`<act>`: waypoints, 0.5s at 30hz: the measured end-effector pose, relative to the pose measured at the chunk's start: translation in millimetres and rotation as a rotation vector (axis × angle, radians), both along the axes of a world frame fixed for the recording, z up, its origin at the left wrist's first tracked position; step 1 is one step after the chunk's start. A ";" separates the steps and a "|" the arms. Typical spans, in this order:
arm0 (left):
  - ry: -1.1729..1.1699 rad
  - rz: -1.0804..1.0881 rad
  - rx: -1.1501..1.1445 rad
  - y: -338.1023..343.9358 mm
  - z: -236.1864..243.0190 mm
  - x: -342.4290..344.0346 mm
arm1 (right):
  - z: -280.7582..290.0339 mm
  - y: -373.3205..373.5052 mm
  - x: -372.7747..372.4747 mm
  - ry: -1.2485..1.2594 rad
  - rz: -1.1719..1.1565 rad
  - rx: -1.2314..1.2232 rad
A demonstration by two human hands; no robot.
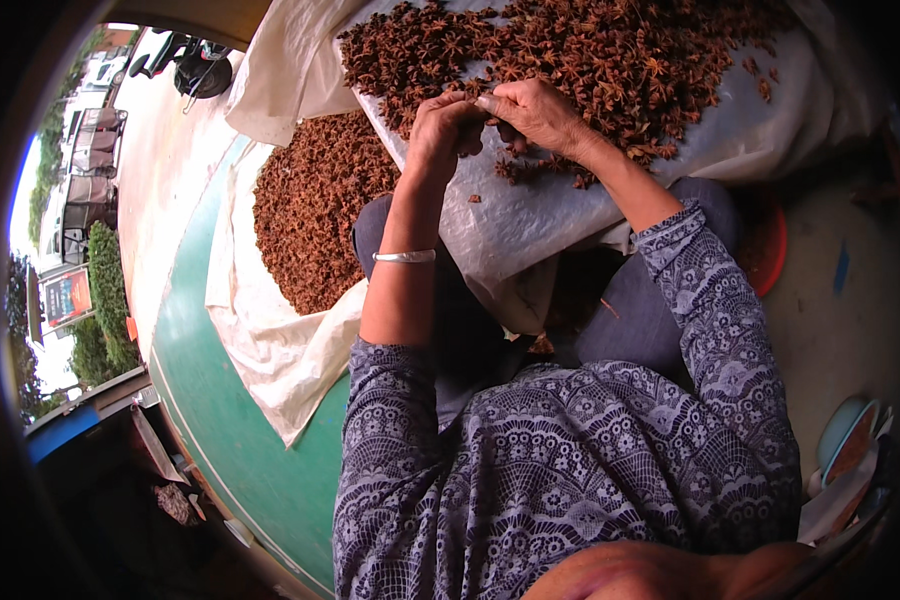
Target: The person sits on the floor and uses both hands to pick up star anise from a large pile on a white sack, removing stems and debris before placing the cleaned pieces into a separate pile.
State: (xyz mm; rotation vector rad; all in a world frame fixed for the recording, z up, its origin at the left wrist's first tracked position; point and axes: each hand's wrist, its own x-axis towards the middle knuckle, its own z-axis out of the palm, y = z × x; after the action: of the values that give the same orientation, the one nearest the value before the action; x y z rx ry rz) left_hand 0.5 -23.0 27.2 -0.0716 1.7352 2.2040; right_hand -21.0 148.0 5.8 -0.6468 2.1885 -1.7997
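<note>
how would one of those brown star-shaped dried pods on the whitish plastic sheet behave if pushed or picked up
The brown star-shaped dried pods look light, given their thin points. One may snap if squeezed, as those points look dry and woody. Pushed, it would probably slide rather than roll, since its points splay and the whitish plastic sheet looks smooth.

We can't tell what, if anything, is between the fingers of the left hand (444, 128) and right hand (545, 112) near top centre, too tiny. The star anise pile (635, 60) gets chopped by the top edge, a knee (712, 203) and sleeve (722, 310) hide part of the red basin (776, 245) at right, and the far-left sign (67, 297) is too small to read.
</note>
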 end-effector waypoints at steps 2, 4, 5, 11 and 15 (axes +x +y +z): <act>0.081 -0.025 -0.154 -2.8 10.2 1.3 | 3.1 0.9 -2.2 0.173 0.025 -0.015; 0.288 -0.062 -0.549 5.5 27.7 6.6 | 0.7 -0.9 0.3 0.482 -0.103 0.095; 0.612 -0.070 -0.947 5.0 24.4 5.1 | -4.8 -2.5 0.5 0.511 -0.118 0.117; 0.803 -0.104 -1.452 -25.3 21.0 18.6 | 20.6 14.3 -8.8 -0.050 0.118 -0.447; 0.178 -0.694 -0.548 1.5 48.2 53.9 | -3.1 39.8 -25.5 0.392 -0.338 0.206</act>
State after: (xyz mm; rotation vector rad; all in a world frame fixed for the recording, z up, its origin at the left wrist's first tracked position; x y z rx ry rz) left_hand 54.4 -21.6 75.4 0.5291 2.0106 1.2474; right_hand -46.5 187.9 2.7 -0.6603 2.8492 -1.6659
